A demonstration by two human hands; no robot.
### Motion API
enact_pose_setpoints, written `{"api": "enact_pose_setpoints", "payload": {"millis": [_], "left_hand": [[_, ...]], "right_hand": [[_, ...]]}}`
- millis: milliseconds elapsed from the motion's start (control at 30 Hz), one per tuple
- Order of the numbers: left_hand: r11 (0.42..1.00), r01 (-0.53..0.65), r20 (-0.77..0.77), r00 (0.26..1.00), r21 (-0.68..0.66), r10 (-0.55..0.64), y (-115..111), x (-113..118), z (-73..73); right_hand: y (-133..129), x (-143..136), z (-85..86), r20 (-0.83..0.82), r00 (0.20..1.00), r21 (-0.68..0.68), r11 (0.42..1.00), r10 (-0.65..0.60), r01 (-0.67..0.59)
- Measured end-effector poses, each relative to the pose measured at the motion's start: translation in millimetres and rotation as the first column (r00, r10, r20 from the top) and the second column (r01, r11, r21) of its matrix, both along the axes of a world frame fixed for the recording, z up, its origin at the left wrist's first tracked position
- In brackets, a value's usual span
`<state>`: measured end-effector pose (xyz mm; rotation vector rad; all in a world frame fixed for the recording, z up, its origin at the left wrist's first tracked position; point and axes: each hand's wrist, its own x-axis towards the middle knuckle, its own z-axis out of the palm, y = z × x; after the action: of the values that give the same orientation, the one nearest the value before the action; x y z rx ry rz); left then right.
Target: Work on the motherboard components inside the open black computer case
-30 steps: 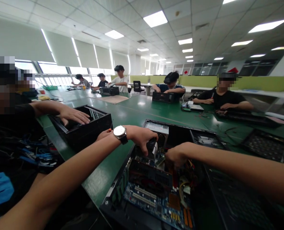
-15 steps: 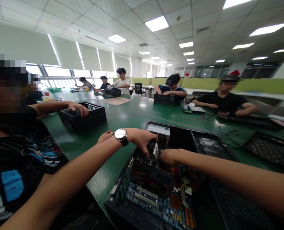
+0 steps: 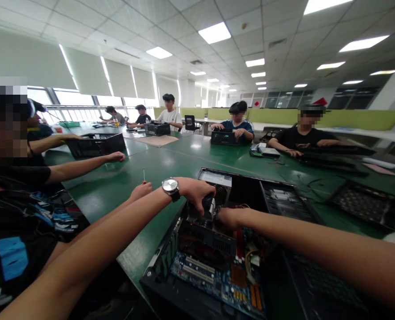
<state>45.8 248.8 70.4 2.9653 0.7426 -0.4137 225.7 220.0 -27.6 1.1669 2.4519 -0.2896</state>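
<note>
A black computer case lies on its side before me, with its inside exposed. My left hand, a watch on its wrist, reaches in from the left. Its thumb and fingers are closed around a black block with a pale edge, beside the power supply. Just right of that block my right hand reaches down into the case, its fingers curled and largely hidden. Below the hands are a graphics card and the blue motherboard. Cables run beside the board.
At my left, a co-worker's hand holds a screwdriver close to my forearm. Another black case stands beyond it on the green table. A dark panel lies to the right. Several people work across the table.
My hands stay at the same place in the case; the view has shifted slightly. The neighbouring co-worker's other hand has left the black case, and the screwdriver now shows upright.
</note>
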Motion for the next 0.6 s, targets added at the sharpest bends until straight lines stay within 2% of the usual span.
{"api": "enact_pose_setpoints", "payload": {"millis": [100, 200, 333, 400, 433, 467, 500, 533, 600], "left_hand": [[1.0, -0.019, -0.045, 0.999, 0.008, 0.019, 2, 9, -7.5], [0.999, -0.026, -0.109, 0.994, 0.025, 0.029, 4, 27, -19.9], [0.996, -0.004, -0.138, 0.99, 0.09, 0.017, 3, 56, -45.8], [0.993, 0.02, -0.118, 0.993, 0.119, -0.006, 0, 68, -60.2], [0.991, 0.037, -0.112, 0.993, 0.129, -0.022, -2, 72, -65.6], [0.99, 0.052, -0.114, 0.993, 0.13, -0.037, -4, 74, -68.8], [0.99, 0.062, -0.119, 0.992, 0.124, -0.047, -6, 75, -69.1], [0.992, 0.063, -0.124, 0.991, 0.11, -0.049, -8, 74, -66.0], [0.995, 0.062, -0.075, 0.996, 0.074, -0.056, -17, 67, -50.6]], "right_hand": [[-13, 12, 11.5, 0.082, 0.996, 0.04, 0.999, -0.032, 0.029], [-43, 35, 34.9, 0.043, 0.998, 0.106, 0.993, -0.046, 0.041], [-100, 58, 71.6, -0.137, 0.99, 0.257, 0.963, -0.046, 0.08], [-129, 63, 87.3, -0.34, 0.94, 0.347, 0.927, -0.02, 0.145], [-143, 66, 92.8, -0.484, 0.875, 0.381, 0.901, 0.001, 0.209], [-158, 70, 95.9, -0.635, 0.772, 0.392, 0.868, 0.017, 0.303], [-173, 74, 96.1, -0.773, 0.634, 0.367, 0.829, 0.02, 0.422], [-188, 80, 93.0, -0.879, 0.477, 0.296, 0.783, -0.001, 0.547], [-219, 92, 77.6, -0.985, 0.15, 0.056, 0.669, -0.084, 0.741]]}}
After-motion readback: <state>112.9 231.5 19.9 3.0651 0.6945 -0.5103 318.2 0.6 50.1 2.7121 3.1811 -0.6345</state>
